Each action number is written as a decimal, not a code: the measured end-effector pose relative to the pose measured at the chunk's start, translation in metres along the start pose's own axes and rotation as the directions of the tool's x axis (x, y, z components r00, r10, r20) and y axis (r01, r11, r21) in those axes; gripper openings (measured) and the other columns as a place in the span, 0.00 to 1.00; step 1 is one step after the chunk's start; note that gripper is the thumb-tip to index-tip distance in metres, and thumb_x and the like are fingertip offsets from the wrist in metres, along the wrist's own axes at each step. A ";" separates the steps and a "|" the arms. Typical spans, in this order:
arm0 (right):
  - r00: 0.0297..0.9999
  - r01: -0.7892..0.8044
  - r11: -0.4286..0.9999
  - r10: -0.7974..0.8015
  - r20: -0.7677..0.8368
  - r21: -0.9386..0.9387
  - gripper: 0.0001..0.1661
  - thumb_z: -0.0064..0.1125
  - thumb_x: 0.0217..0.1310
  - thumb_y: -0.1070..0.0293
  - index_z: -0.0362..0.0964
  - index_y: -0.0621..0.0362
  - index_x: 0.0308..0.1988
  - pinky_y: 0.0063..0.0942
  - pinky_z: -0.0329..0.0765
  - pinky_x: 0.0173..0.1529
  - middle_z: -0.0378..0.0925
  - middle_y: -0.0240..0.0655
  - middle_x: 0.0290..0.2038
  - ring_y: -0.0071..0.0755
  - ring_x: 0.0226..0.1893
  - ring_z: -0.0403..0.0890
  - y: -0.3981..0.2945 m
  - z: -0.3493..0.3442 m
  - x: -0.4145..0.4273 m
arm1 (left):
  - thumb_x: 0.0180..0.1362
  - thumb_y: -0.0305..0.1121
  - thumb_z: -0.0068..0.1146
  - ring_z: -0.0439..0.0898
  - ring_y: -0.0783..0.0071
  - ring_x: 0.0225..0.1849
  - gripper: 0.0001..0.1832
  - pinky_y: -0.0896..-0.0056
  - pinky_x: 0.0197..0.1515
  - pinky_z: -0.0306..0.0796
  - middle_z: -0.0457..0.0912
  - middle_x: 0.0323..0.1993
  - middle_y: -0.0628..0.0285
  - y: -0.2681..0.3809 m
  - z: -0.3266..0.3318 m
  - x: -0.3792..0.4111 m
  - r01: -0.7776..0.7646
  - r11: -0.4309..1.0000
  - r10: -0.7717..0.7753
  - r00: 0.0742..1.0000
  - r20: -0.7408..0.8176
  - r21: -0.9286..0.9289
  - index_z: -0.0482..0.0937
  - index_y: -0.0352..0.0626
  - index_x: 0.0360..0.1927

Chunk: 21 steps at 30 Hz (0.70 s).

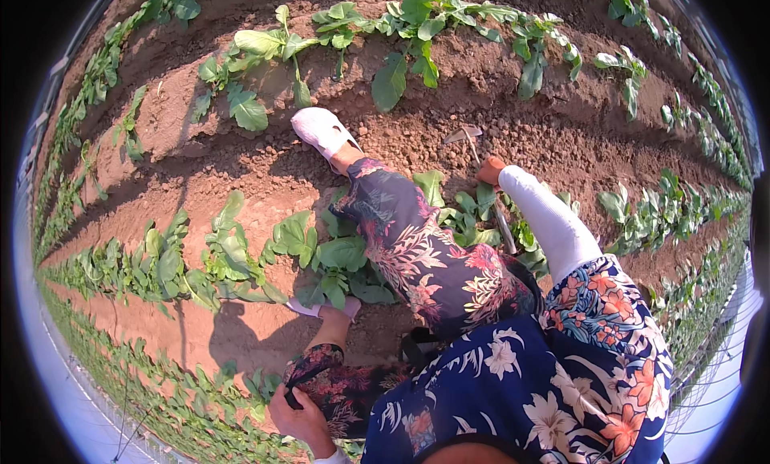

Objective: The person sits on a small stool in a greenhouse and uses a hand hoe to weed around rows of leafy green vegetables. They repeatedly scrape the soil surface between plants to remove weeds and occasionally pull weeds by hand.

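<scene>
My right hand [491,170] is closed around the handle of a hoe [462,135]. The hoe's metal blade lies at the loose soil beyond the hand, and the rest of its handle runs back past the hand over green leaves. My left hand [301,417] rests at the lower left on the dark floral trouser leg [343,398], by the bent knee. The fingers touch a dark edge there; whether they pinch it I cannot tell. My feet, in pale pink shoes [317,129], stand on both sides of a row of leafy plants [343,253].
Rows of leafy plants [415,19] on soil ridges run across the view, with furrows of crumbly brown soil [529,127] between them. Plants stand close to both feet and beside the hoe handle. A metal frame structure curves along the right rim.
</scene>
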State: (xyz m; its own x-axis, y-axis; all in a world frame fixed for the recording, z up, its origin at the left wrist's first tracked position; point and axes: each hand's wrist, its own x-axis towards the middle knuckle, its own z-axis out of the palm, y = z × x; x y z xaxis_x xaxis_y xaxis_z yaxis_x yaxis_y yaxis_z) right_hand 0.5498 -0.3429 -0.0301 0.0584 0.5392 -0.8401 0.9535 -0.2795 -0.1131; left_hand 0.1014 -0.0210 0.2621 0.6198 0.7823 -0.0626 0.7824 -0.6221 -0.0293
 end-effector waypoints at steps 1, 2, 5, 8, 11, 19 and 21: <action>0.999 -0.028 0.999 0.028 0.026 -0.024 0.17 0.62 0.38 0.70 0.76 0.58 0.36 0.35 0.76 0.37 0.79 0.36 0.33 0.37 0.36 0.80 -0.006 -0.008 -0.003 | 0.50 0.34 0.52 0.74 0.53 0.34 0.13 0.58 0.38 0.67 0.76 0.31 0.52 0.001 -0.001 -0.001 0.015 1.000 -0.015 1.000 0.003 -0.004 0.76 0.36 0.36; 0.984 -0.179 0.980 0.177 0.027 0.084 0.13 0.58 0.42 0.70 0.77 0.57 0.35 0.35 0.77 0.35 0.79 0.35 0.32 0.38 0.36 0.80 -0.009 -0.011 0.002 | 0.50 0.34 0.53 0.74 0.53 0.35 0.13 0.58 0.38 0.67 0.76 0.31 0.52 0.002 -0.002 -0.001 0.031 0.999 -0.031 0.999 0.007 -0.009 0.76 0.36 0.36; 0.940 -0.324 0.946 0.322 -0.111 -0.002 0.11 0.48 0.51 0.68 0.77 0.57 0.32 0.36 0.77 0.31 0.79 0.34 0.29 0.40 0.33 0.81 0.006 0.009 0.011 | 0.49 0.33 0.54 0.74 0.53 0.35 0.13 0.58 0.38 0.67 0.76 0.32 0.51 0.006 0.001 0.001 0.004 0.999 -0.005 0.999 -0.040 -0.044 0.76 0.37 0.37; 0.850 -0.392 0.855 0.478 -0.222 0.340 0.07 0.58 0.40 0.67 0.77 0.56 0.25 0.33 0.77 0.30 0.79 0.38 0.25 0.38 0.29 0.81 0.025 -0.001 0.007 | 0.47 0.32 0.56 0.74 0.55 0.35 0.13 0.58 0.38 0.67 0.76 0.32 0.54 -0.001 0.005 -0.006 0.046 0.996 -0.050 0.997 -0.053 -0.074 0.76 0.38 0.37; 0.818 -0.313 0.889 0.431 -0.381 0.334 0.07 0.61 0.32 0.72 0.77 0.56 0.22 0.31 0.77 0.30 0.78 0.39 0.21 0.38 0.27 0.81 0.032 -0.013 -0.002 | 0.46 0.32 0.56 0.74 0.57 0.34 0.13 0.60 0.37 0.68 0.77 0.31 0.56 -0.008 0.003 -0.013 0.079 0.991 -0.087 0.994 -0.070 -0.108 0.76 0.39 0.37; 0.811 0.145 -0.213 0.584 0.007 0.966 0.09 0.49 0.50 0.73 0.63 0.57 0.19 0.21 0.56 0.12 0.59 0.28 0.13 0.21 0.10 0.58 -0.002 -0.056 -0.058 | 0.46 0.33 0.57 0.75 0.60 0.36 0.13 0.63 0.39 0.69 0.77 0.31 0.60 -0.020 0.006 -0.025 0.112 0.983 -0.133 0.981 -0.140 -0.148 0.75 0.43 0.36; 0.845 0.225 -0.296 0.533 -0.035 0.928 0.07 0.47 0.54 0.73 0.63 0.57 0.23 0.20 0.57 0.13 0.60 0.27 0.15 0.18 0.11 0.58 -0.019 -0.092 -0.083 | 0.45 0.33 0.57 0.75 0.58 0.36 0.14 0.61 0.41 0.68 0.78 0.31 0.58 -0.025 0.009 -0.029 0.110 0.973 -0.139 0.981 -0.134 -0.203 0.76 0.42 0.37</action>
State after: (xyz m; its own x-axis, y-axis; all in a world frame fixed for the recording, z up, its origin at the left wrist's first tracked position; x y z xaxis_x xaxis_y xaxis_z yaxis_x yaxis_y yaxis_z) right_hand 0.5537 -0.3096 0.0906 0.5680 0.3345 -0.7520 -0.5436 -0.5336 -0.6479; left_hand 0.0635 -0.0283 0.2560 0.5079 0.8580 0.0762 0.8418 -0.5132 0.1671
